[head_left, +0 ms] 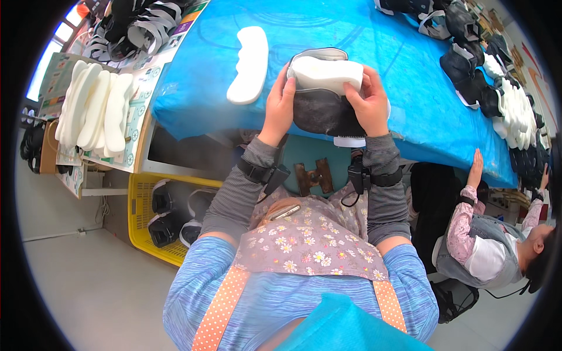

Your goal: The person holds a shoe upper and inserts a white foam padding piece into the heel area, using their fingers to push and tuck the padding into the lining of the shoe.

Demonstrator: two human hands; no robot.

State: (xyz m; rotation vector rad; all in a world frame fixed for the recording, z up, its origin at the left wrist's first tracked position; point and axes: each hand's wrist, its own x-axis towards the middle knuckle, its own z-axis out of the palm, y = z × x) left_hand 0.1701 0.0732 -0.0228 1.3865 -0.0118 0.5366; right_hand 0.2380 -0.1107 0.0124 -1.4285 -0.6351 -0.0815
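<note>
the blue-covered table (196, 105) bears one wavy white insert (248, 67), with dark shoes (459, 69) and white pieces (516, 114) along its right. the patterned side table (145, 79) carries more white inserts (96, 111) and dark pieces (153, 32).

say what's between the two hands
In the head view, the black shoe and the white piece at its opening lie between the left hand and right hand.

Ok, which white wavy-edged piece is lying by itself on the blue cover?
The lone piece left of the left hand. It touches no other piece, unlike the leftmost stack; the white block is held with a black upper.
</note>
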